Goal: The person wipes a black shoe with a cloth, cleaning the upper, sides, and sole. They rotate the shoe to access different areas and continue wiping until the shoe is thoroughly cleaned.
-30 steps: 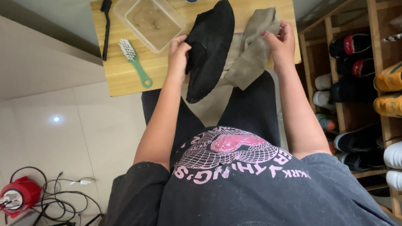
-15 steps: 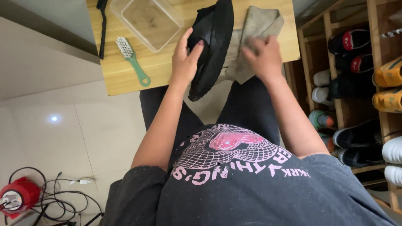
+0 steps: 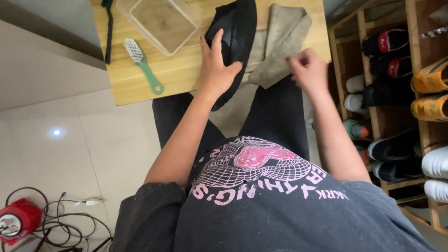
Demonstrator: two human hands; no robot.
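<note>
A: Holding the black fabric shoe (image 3: 232,36) on its side, your left hand (image 3: 216,70) grips it over the near edge of the light wooden table (image 3: 190,71), with the sole facing right and the heel hanging a little past the table's edge above your lap.

B: And the fingers there?

A: They're spread across the upper, thumb hooked toward the sole. A moment ago that hand sat lower on the shoe; now it has slid up and taken the whole weight.

B: What about the other hand?

A: Your right hand (image 3: 308,73) has let go of the crumpled grey-beige cloth (image 3: 281,38). A second ago it was pressing on it; now it hangs just off the table's near right corner, fingers loosely curled, pinching nothing that I can see. The cloth lies flat just beside the shoe, touching its sole side.

B: So the shoe is one-handed now.

A: Yes, I judge the wiping contact has broken off and only the left grip steadies it.

B: Anything else close by?

A: The green-handled scrub brush (image 3: 144,63) lies left of the shoe, the clear plastic tub (image 3: 159,19) behind it, and the wooden shoe rack (image 3: 375,82) stands to your right.
</note>
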